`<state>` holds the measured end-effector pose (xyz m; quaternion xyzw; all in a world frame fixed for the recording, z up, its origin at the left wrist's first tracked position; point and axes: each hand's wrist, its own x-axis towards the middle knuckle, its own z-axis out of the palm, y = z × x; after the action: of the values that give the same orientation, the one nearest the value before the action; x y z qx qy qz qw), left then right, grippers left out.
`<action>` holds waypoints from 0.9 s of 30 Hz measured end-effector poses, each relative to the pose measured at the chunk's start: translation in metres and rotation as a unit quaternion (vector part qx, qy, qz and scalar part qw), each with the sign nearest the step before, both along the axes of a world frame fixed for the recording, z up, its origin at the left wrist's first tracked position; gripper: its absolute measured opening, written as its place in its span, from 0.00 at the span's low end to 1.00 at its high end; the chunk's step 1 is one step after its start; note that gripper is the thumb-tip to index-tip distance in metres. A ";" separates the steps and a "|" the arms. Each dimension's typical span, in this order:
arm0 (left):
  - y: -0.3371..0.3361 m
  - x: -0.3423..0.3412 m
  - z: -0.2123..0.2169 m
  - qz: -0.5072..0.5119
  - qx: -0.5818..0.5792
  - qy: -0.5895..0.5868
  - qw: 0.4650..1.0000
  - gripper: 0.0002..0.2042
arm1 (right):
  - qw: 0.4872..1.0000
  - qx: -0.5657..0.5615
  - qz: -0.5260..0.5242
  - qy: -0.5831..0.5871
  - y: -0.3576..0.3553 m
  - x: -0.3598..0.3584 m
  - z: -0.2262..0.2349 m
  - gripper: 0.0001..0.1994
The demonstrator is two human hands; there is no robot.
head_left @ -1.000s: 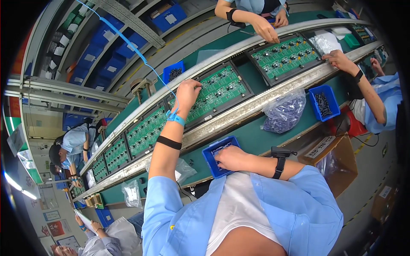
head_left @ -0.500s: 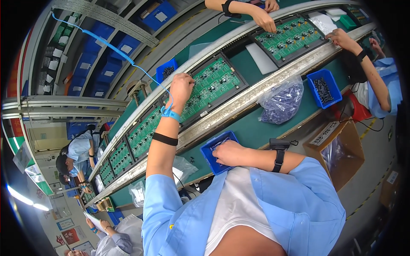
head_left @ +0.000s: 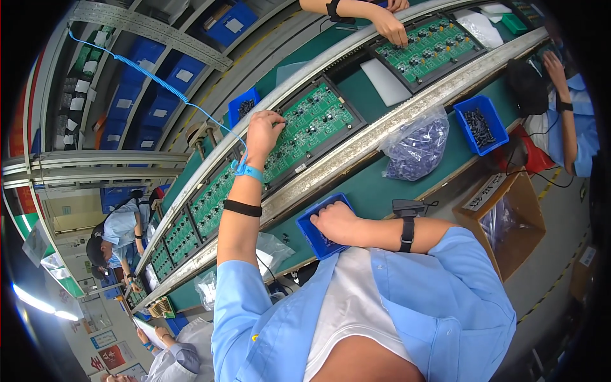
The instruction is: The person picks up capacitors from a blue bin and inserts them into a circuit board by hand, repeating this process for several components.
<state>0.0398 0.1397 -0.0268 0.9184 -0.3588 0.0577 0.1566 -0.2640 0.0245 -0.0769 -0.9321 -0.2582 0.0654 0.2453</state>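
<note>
Head view: my left hand (head_left: 264, 135) bends over the green circuit board (head_left: 318, 121), fingertips drawn together; whether they pinch a part, I cannot tell. That board lies in a black frame (head_left: 358, 113). My right hand (head_left: 335, 223) is curled inside a blue bin (head_left: 309, 239), fingertips hidden, so I cannot tell its grip. Beyond it sits a clear bag (head_left: 417, 146).

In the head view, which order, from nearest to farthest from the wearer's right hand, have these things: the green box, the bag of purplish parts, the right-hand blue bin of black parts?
From the right hand:
1. Bag of purplish parts: up and to the right.
2. Blue bin of black parts: just right of the bag.
3. Green box: far upper right.
</note>
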 end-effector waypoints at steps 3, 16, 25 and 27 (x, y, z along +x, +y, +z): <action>-0.001 0.001 0.002 0.005 0.011 0.019 1.000 0.08 | 1.000 -0.005 0.004 -0.004 0.003 0.002 0.002 0.09; -0.005 0.005 0.004 -0.049 0.016 -0.019 0.998 0.07 | 0.999 -0.025 0.015 0.025 0.007 0.007 -0.002 0.09; -0.001 0.008 0.004 -0.059 0.016 -0.012 0.998 0.07 | 0.997 0.075 0.022 0.028 -0.006 0.011 0.033 0.09; 0.001 0.009 0.004 -0.058 0.013 -0.004 0.998 0.07 | 0.991 0.122 -0.001 0.054 -0.013 0.013 0.051 0.09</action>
<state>0.0489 0.1404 -0.0224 0.8977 -0.4128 0.0471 0.1466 -0.2510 0.0113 -0.0256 -0.8906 -0.2497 0.0835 0.3709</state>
